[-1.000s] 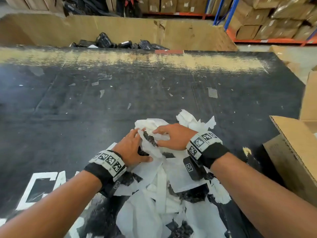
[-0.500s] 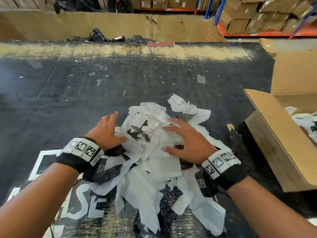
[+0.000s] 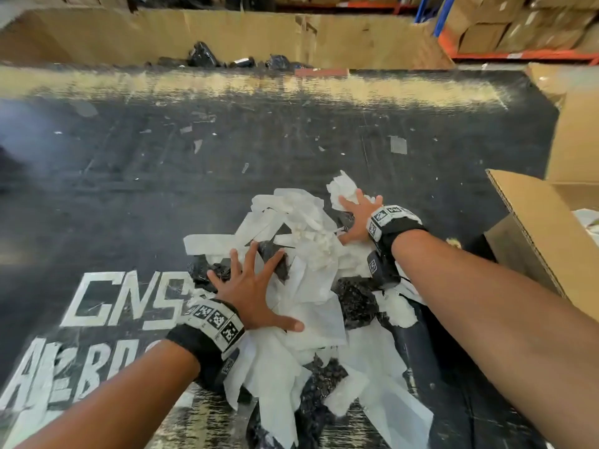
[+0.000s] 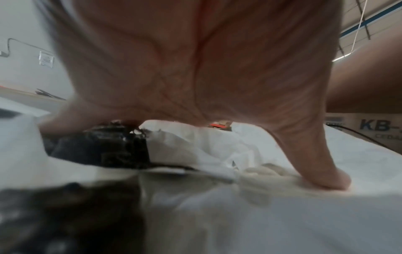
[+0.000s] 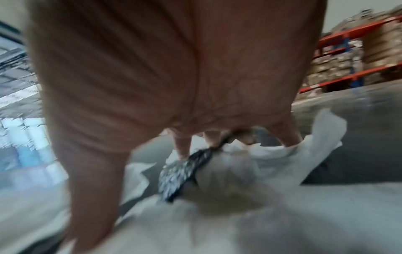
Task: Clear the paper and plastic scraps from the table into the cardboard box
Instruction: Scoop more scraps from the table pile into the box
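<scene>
A heap of white paper scraps [image 3: 311, 241] mixed with crumpled black plastic scraps [image 3: 353, 303] lies on the black table [image 3: 129, 196]. My left hand [image 3: 252, 283] presses on the heap's left side, fingers spread; its thumb pushes into white paper [image 4: 282, 206] and its fingers touch black plastic [image 4: 97, 151]. My right hand [image 3: 356, 215] lies spread on the far right of the heap, fingertips on white paper [image 5: 250, 163] and a black plastic strip [image 5: 182, 175]. The open cardboard box [image 3: 531, 241] stands at the table's right edge, with scraps inside.
Small scrap bits [image 3: 398, 144] are scattered over the far half of the table. White painted letters [image 3: 123, 299] mark the near left. A large cardboard bin [image 3: 356, 37] holding black bags stands beyond the far edge. Shelves with boxes [image 3: 518, 30] are at the back right.
My right hand has reached from the heap's middle to its far right edge. My left hand has moved onto the heap and spread flat. The view has shifted left.
</scene>
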Demonstrator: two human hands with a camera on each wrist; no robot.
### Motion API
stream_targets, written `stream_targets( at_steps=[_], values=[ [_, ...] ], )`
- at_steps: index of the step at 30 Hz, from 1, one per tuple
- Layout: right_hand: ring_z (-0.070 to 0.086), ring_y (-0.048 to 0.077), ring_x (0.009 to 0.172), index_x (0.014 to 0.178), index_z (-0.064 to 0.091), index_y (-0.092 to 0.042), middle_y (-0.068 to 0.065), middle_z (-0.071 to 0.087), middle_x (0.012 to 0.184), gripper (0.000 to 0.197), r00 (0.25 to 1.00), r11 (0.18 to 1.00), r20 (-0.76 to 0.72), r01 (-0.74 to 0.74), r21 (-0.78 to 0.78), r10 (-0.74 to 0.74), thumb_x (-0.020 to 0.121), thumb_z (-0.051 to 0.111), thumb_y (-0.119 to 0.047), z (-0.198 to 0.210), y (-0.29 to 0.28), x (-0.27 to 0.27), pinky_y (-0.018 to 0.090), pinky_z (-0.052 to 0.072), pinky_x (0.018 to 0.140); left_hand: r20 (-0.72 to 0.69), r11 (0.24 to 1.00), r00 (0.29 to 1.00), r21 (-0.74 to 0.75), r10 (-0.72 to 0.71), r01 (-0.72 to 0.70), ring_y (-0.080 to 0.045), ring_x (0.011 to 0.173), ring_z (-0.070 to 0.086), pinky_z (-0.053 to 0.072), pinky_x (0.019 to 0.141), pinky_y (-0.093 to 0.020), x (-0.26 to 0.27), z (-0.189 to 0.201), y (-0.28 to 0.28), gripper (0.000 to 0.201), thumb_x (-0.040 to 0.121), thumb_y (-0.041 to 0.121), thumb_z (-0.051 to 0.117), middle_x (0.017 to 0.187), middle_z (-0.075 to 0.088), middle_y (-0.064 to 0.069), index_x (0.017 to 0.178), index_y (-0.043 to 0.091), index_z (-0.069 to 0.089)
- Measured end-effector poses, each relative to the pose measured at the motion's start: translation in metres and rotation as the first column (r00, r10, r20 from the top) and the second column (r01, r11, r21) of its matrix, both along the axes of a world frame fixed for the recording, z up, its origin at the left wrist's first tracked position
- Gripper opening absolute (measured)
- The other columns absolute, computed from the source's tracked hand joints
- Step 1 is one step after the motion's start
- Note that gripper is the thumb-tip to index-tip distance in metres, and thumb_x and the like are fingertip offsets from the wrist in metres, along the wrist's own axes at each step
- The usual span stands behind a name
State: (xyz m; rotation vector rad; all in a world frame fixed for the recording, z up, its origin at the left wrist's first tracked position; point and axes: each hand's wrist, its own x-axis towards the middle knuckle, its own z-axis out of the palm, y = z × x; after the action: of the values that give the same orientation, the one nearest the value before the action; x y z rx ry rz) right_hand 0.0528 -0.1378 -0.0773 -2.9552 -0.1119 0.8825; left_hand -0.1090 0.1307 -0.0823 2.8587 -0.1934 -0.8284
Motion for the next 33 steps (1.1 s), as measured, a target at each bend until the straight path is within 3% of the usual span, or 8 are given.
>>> stream_targets(
  at_steps=[3,6,14,19,22,25,29,33],
  values=[
    [0.028,0.045,0.141,0.152,0.032,-0.027,0.010,0.025,0.159,0.078,0.994,0.999,0.105,-0.038,0.032,0.035,0.086,0.065,-0.053,0.002,0.013,-0.020,0.054,0.033,0.112,0.010,1.000,1.000,-0.002,0.013,-0.013,-0.037,0.148,-0.027,-0.003,0.103,-0.084,0.000,-0.004,-0.002,0.144,0.032,0.106,0.051,0.160,-0.034,0.005,0.146,0.057,-0.024],
    [0.062,0.039,0.103,0.117,0.065,-0.016,0.017,0.065,0.117,0.029,0.961,0.997,0.277,-0.028,0.066,0.009,0.092,0.058,-0.027,0.001,0.016,-0.042,0.037,0.051,0.079,0.024,0.999,0.999,-0.001,0.032,-0.032,-0.036,0.148,-0.027,-0.004,0.103,-0.084,-0.001,-0.007,-0.004,0.144,0.032,0.107,0.048,0.161,-0.032,0.005,0.149,0.054,-0.018],
    [0.063,0.036,0.077,0.093,0.073,-0.014,0.010,0.063,0.074,0.018,0.872,0.968,0.468,0.022,0.251,-0.141,0.089,0.056,-0.013,0.041,0.010,-0.072,0.029,0.038,0.062,0.039,0.998,0.997,-0.011,0.063,-0.063,-0.033,0.149,-0.025,-0.004,0.102,-0.085,0.003,-0.008,-0.007,0.144,0.031,0.106,0.051,0.163,-0.026,0.008,0.151,0.053,-0.009],
    [0.065,0.018,0.069,0.087,0.070,-0.017,-0.005,0.069,0.075,0.012,0.723,0.831,0.688,-0.341,0.439,-0.067,0.086,0.060,-0.011,0.066,0.030,-0.132,0.030,0.051,0.061,0.057,0.998,0.997,-0.042,0.050,-0.048,-0.034,0.151,-0.020,0.000,0.103,-0.084,0.001,-0.004,-0.004,0.144,0.033,0.103,0.056,0.164,-0.020,0.009,0.153,0.049,-0.005],
    [0.067,0.020,0.105,0.114,0.070,-0.023,-0.003,0.070,0.115,0.028,0.780,0.803,0.583,-0.488,0.342,0.225,0.087,0.063,-0.018,0.055,0.040,-0.166,0.038,0.056,0.084,0.092,0.994,0.995,-0.109,0.043,-0.033,-0.037,0.152,-0.012,0.007,0.108,-0.081,0.000,-0.001,0.004,0.144,0.034,0.099,0.061,0.164,-0.008,0.005,0.152,0.037,0.008],
    [0.038,0.015,0.141,0.126,0.062,-0.030,-0.006,0.047,0.149,0.045,0.879,0.786,0.361,-0.452,0.423,0.311,0.083,0.072,-0.040,0.048,0.035,-0.189,0.036,0.036,0.113,0.127,0.988,0.990,-0.150,0.054,-0.034,-0.042,0.151,-0.006,0.018,0.111,-0.075,-0.005,0.006,0.015,0.145,0.029,0.099,0.063,0.164,-0.003,0.001,0.149,0.037,0.012],
    [0.020,0.008,0.148,0.136,0.040,-0.041,-0.015,0.025,0.159,0.082,0.911,0.776,0.376,-0.358,0.519,0.169,0.068,0.079,-0.062,0.071,0.011,-0.210,0.041,0.030,0.117,0.160,0.998,0.987,-0.067,0.029,-0.018,-0.041,0.151,-0.013,0.012,0.108,-0.080,-0.024,0.033,0.031,0.151,0.029,0.098,0.065,0.164,-0.020,0.005,0.153,0.044,-0.003],
    [-0.018,0.027,0.150,0.152,-0.007,-0.048,-0.005,-0.021,0.163,0.143,0.896,0.886,0.316,-0.395,0.243,0.313,0.042,0.081,-0.077,0.067,-0.017,-0.231,0.054,0.004,0.119,0.079,0.985,0.983,-0.040,-0.164,0.167,-0.043,0.144,-0.030,0.005,0.102,-0.084,-0.058,0.037,0.041,0.163,0.019,0.097,0.068,0.158,-0.039,0.003,0.143,0.056,-0.030]
  ],
)
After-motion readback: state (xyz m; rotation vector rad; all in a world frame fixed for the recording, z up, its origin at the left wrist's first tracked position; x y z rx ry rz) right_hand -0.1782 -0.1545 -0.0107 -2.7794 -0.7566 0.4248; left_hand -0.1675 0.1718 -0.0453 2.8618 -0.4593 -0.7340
